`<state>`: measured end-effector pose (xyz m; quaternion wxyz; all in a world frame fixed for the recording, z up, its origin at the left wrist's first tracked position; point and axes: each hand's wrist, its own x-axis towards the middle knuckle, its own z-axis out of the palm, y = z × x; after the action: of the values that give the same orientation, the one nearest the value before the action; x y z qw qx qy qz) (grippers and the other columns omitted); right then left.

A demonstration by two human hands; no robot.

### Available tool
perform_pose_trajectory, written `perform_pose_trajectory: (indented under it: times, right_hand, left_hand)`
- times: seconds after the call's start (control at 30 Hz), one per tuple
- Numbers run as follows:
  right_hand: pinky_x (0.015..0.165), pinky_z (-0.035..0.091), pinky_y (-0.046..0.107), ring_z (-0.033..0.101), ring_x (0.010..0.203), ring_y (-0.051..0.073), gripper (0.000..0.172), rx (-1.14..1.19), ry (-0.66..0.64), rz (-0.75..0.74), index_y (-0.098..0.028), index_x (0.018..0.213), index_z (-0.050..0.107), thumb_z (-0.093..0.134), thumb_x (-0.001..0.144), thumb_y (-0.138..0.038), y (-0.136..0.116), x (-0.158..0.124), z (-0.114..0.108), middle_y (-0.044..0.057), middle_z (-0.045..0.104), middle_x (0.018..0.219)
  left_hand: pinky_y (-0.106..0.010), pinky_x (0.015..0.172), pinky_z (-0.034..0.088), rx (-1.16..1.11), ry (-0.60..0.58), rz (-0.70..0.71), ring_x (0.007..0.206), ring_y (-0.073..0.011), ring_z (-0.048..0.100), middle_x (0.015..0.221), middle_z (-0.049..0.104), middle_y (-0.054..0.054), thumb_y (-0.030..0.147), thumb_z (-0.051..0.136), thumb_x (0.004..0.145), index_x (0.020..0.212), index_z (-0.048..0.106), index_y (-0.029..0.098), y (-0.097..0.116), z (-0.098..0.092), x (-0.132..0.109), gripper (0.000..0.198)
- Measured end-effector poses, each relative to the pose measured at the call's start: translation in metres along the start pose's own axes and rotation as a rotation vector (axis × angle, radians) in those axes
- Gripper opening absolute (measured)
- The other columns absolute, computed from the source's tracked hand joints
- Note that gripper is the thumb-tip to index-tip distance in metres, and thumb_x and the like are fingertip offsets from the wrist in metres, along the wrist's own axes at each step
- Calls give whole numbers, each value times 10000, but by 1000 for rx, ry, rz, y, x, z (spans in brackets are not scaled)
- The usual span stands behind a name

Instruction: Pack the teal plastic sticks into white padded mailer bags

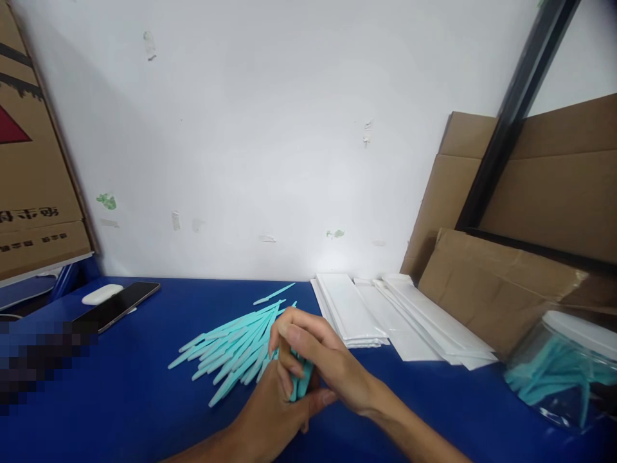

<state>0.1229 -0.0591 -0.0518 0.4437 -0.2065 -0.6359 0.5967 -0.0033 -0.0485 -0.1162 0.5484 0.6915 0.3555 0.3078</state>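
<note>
Both my hands meet low at the middle of a blue table (120, 386). My left hand (270, 411) is closed around a bunch of thin teal plastic sticks (301, 379), gripping their near ends. My right hand (313, 354) lies over the left with its fingers curled down onto the same bunch. A fanned pile of the same teal sticks (231, 347) spreads out to the left of my hands on the table, and one loose stick (274, 294) lies apart behind it.
Stacks of white flat sleeves (400, 318) lie right of the pile. A clear jar with teal sticks (563, 370) stands at far right, cardboard (496, 289) behind it. A phone (118, 305) and a white case (102, 294) lie at left, beside a cardboard box (33, 161).
</note>
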Motion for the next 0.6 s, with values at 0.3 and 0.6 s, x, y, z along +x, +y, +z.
perform_pose_trajectory:
  times: [0.3,0.6]
  right_hand:
    - [539,409,211,434,487,81,187,89,35,-28,-245,1118,580,470,1018,-359,2,4,0,-63,517,653]
    - [778,511,321,631,755,151,276,-243,28,-137,-229,1114,633,456,1036,-427,-11,3,-7,5,636,809]
  left_hand:
    - [-303,659,485,1,62,12,711,-194,611,732,649,-19,447,739,795,801,570,191,-3,-2,-1,306]
    - [-247,510,394,48,-75,25,446,-116,451,472,462,79,622,534,921,983,610,172,-4,-1,-2,460]
